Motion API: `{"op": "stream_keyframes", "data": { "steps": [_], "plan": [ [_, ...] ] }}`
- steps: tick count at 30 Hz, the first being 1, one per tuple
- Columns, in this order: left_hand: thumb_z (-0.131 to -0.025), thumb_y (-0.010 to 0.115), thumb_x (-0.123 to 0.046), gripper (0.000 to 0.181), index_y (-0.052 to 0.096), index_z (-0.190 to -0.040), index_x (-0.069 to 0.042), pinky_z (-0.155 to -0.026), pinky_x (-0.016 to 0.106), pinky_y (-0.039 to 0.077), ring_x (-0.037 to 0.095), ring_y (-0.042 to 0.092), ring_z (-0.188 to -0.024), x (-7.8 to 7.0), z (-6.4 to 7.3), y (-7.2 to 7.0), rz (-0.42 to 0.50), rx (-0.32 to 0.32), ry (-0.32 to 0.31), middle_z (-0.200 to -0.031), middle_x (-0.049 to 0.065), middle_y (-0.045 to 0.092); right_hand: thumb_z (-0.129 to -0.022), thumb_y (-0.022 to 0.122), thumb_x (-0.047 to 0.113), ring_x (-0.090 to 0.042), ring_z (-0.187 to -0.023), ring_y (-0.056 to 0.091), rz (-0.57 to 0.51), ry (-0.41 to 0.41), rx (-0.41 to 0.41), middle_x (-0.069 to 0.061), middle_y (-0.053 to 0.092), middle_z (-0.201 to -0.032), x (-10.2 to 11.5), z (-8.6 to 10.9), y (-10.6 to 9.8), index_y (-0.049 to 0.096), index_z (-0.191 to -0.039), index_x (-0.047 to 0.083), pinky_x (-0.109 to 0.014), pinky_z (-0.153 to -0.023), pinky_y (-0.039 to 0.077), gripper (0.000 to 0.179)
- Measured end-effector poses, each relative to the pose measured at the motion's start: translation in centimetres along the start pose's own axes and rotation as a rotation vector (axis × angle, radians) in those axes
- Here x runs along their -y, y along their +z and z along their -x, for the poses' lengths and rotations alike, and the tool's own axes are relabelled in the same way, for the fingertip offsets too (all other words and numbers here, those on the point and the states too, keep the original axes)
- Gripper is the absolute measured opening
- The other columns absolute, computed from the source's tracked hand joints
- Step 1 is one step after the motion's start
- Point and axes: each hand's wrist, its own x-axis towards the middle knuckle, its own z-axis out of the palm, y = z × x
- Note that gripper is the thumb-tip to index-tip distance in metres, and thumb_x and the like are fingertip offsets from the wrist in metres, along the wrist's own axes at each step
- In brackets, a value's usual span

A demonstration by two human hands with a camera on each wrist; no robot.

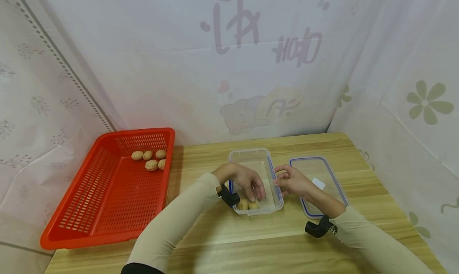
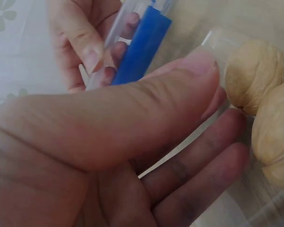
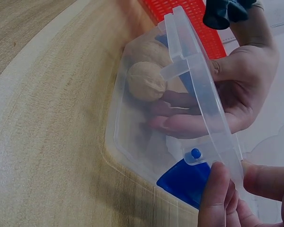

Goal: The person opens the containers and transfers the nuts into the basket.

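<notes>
A clear plastic food container (image 1: 251, 152) with blue side clips stands on the table. Two walnuts (image 1: 243, 204) lie side by side in its near left corner. My left hand (image 1: 251, 183) reaches down inside the container, its fingertips right beside the walnuts. In the left wrist view its fingers are loosely extended, with the pair of walnuts (image 2: 255, 73) just beyond the tips and nothing in the grasp. My right hand (image 1: 292, 182) is at the container's right side. The right wrist view shows its thumb and fingers (image 3: 215, 194) pinching the rim near a blue clip (image 3: 187, 182).
To the left stands a red perforated basket (image 1: 165, 190) with several walnuts (image 1: 151, 165) at its far end. A clear lid (image 1: 319, 166) with a blue seal and a small white label (image 1: 318, 183) lies right of the container, partly under my right forearm. Printed curtains surround the table.
</notes>
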Motion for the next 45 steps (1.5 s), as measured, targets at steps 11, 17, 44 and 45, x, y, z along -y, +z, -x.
{"op": "stream_keyframes", "data": {
  "steps": [11,17,44,45],
  "plan": [
    [-0.088,0.076,0.006,0.033,0.072,-0.121,0.000,-0.088,0.018,0.050,0.006,0.063,-0.097,-0.2,-0.7,1.0,-0.021,0.027,-0.039,-0.104,0.003,0.072,-0.100,0.060,0.001,-0.019,-0.085,0.061,-0.010,0.010,-0.005,-0.017,0.061,-0.103,0.0,0.1,-0.1,0.035,-0.142,-0.010,-0.034,-0.065,0.059,0.050],
    [-0.088,0.076,0.004,0.027,0.075,-0.114,-0.002,-0.086,0.016,0.050,0.003,0.062,-0.090,-0.2,-1.0,1.3,-0.080,0.016,-0.047,-0.095,-0.004,0.071,-0.100,0.060,0.000,-0.019,-0.084,0.061,-0.008,0.007,-0.008,-0.013,0.060,-0.100,0.0,0.0,-0.1,0.035,-0.142,-0.010,-0.034,-0.065,0.059,0.050],
    [-0.095,0.071,-0.005,0.020,0.075,-0.114,-0.006,-0.087,0.021,0.052,0.005,0.062,-0.094,-0.2,0.4,0.1,-0.069,-0.140,0.035,-0.101,-0.006,0.071,-0.101,0.059,0.001,-0.018,-0.085,0.058,0.005,0.020,-0.017,-0.010,0.060,-0.097,0.1,-0.1,0.0,0.036,-0.141,-0.007,-0.034,-0.065,0.059,0.047],
    [-0.095,0.071,-0.006,0.021,0.075,-0.115,-0.006,-0.088,0.021,0.051,0.006,0.062,-0.096,-0.2,0.5,0.0,-0.070,-0.148,0.039,-0.103,-0.005,0.071,-0.101,0.059,0.001,-0.018,-0.085,0.058,0.008,0.022,-0.016,-0.009,0.060,-0.097,0.1,0.0,0.0,0.036,-0.141,-0.007,-0.034,-0.065,0.059,0.047]
  ]
}}
